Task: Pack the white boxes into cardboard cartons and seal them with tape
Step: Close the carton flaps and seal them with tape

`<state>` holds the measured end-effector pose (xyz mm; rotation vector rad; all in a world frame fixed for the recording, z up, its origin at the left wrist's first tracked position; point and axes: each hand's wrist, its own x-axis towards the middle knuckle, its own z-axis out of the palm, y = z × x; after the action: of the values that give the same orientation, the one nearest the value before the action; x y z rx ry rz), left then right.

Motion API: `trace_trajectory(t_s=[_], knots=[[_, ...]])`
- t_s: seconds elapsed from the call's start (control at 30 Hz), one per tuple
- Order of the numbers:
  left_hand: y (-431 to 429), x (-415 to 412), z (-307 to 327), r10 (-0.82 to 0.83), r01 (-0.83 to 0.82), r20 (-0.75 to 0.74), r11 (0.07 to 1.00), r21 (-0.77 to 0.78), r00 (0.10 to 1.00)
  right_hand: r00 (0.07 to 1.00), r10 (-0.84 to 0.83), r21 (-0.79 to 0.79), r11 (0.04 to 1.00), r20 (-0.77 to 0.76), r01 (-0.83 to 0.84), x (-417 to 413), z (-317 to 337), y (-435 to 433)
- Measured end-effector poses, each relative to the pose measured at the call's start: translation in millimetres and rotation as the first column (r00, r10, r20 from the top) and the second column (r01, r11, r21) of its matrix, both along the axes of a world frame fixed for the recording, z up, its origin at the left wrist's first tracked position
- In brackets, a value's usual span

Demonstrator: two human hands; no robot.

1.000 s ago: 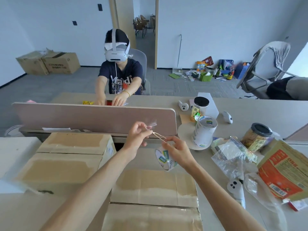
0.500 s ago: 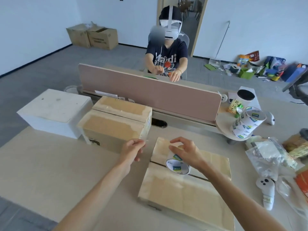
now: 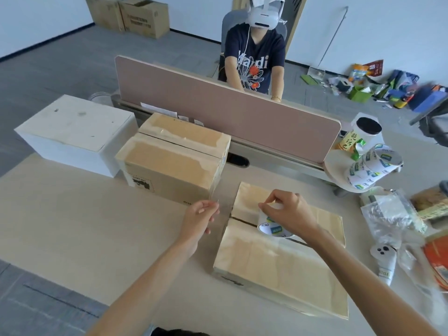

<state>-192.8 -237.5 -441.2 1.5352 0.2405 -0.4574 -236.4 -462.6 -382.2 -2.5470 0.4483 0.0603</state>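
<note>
Setting: open-plan office. A shared light laminate desk (image 3: 72,226) is divided across mid-frame by a pink partition screen (image 3: 228,112). A second person (image 3: 257,59) sits opposite, top centre, in a grey swivel chair (image 3: 226,25). Grey carpet floor (image 3: 60,69), plain white walls (image 3: 388,25). Part of another chair (image 3: 429,115) shows at the right edge. Storage boxes (image 3: 135,13) stand against the wall, upper left. Loose clutter (image 3: 363,83) lies on the floor, upper right.
</note>
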Motion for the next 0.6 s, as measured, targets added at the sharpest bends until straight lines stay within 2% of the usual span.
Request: trace_trajectory(t_s=[0.27, 0.6], knots=[[-3.9, 10.2, -3.6, -0.105, 0.102, 0.038, 0.992, 0.075, 0.994, 0.997, -0.049, -0.046, 0.998, -0.061, 0.047, 0.3, 0.2, -0.5], [-3.6, 11.2, -17.5, -0.073, 0.073, -0.001, 0.996, 0.052, 0.997, 0.988, -0.053, -0.135, 0.99, -0.148, 0.033, -2.7, -14.4, 6.5]])
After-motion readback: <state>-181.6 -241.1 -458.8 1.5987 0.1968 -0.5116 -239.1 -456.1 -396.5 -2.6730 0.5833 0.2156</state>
